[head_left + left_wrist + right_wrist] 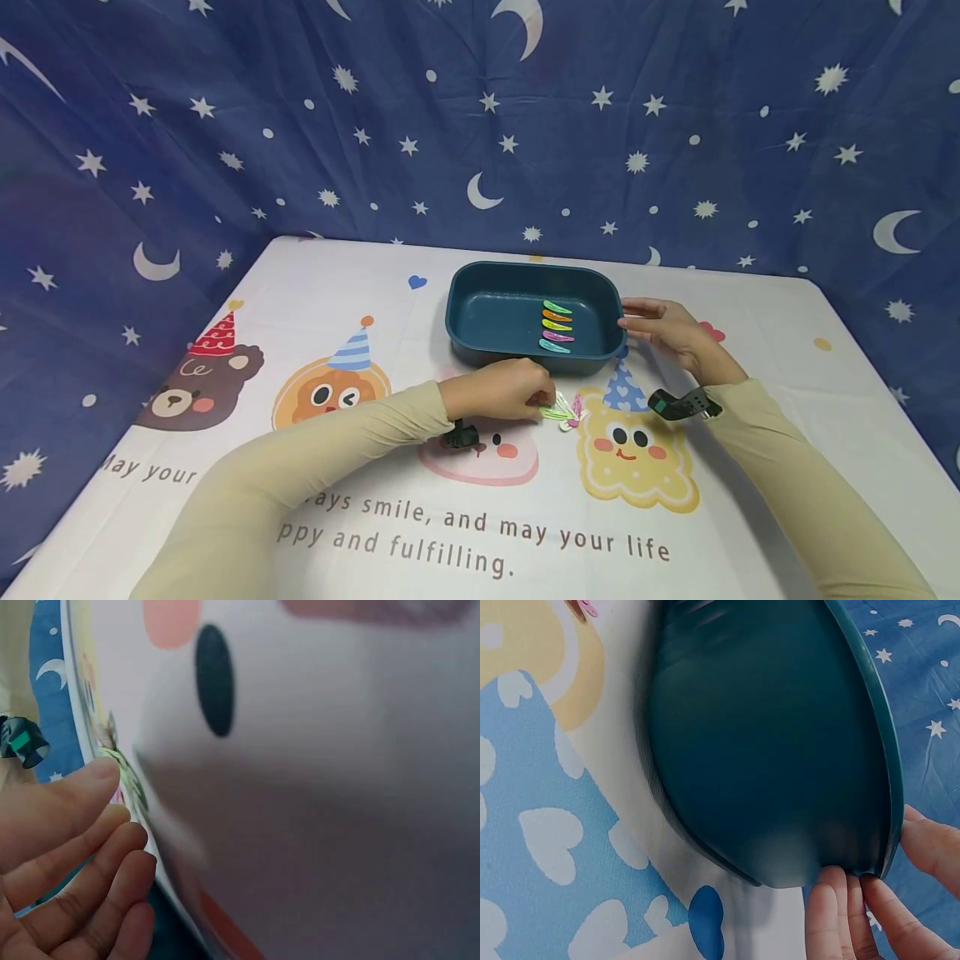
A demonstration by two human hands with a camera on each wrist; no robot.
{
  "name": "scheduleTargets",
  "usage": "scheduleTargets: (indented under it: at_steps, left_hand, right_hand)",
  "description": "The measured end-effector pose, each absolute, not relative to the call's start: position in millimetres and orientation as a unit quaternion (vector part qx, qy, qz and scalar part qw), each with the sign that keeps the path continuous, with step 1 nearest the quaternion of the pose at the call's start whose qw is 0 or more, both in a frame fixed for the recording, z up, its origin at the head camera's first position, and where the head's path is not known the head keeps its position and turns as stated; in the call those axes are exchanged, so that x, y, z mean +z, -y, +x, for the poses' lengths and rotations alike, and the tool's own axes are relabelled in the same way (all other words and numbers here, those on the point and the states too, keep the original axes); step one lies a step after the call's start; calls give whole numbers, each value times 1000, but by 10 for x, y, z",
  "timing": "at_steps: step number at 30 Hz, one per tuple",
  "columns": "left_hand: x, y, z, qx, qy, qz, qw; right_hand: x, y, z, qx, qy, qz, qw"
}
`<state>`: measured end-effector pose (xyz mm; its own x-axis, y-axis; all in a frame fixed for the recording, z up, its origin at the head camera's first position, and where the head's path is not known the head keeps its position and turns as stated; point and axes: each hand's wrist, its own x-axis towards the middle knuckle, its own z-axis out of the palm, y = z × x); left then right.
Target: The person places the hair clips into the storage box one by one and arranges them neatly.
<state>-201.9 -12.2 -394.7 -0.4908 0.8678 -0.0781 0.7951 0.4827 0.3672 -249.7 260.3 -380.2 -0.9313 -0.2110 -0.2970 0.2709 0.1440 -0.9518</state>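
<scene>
A dark teal plastic basin (pixel 495 354) stands on the table. Several snap hair clips (pixel 557 326) in green, orange, yellow, pink and light blue lie in a column on its right side. My right hand (pixel 667 333) holds the basin's right end, thumb (pixel 934 847) and fingers at either side of the rim. In front of the basin is a small pile of hair clips (pixel 576 407), green, white and pink. My left hand (pixel 501 389) is at the pile's left edge, fingertips by a green clip (pixel 127 776). Its thumb and index tips look apart in the left wrist view.
A white tablecloth (pixel 600 575) with cartoon faces and lettering covers the table. Behind it hangs a dark blue cloth (pixel 420 167) with moons and stars. Each wrist wears a black camera strap (pixel 684 405).
</scene>
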Motion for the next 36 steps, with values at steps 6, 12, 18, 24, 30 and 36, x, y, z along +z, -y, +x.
scheduleTargets:
  at_steps: [6,12,18,24,30,36]
  left_hand:
    - [-3971,95,-2035,129,-852,490,133]
    - [-3959,78,-2029,123,-855,486,133]
    - [-3957,79,-2032,126,-853,489,131]
    - [-3971,87,-2037,128,-854,488,131]
    - [-4004,110,-2049,127,-855,488,125]
    - [-3992,104,-2045,127,-856,483,131]
  right_hand:
    - [-3807,-2610,-2499,-640,-746,23,183]
    - [-3797,-2604,-2499,-651,-737,14,183]
    - [-3788,-2603,-2496,-654,-733,19,186]
    - [-3813,-2617,-2508,-652,-735,17,183]
    - [-3825,-2620,-2507,-656,-733,10,182]
    - [-3822,-2615,-2502,-664,-725,7,183]
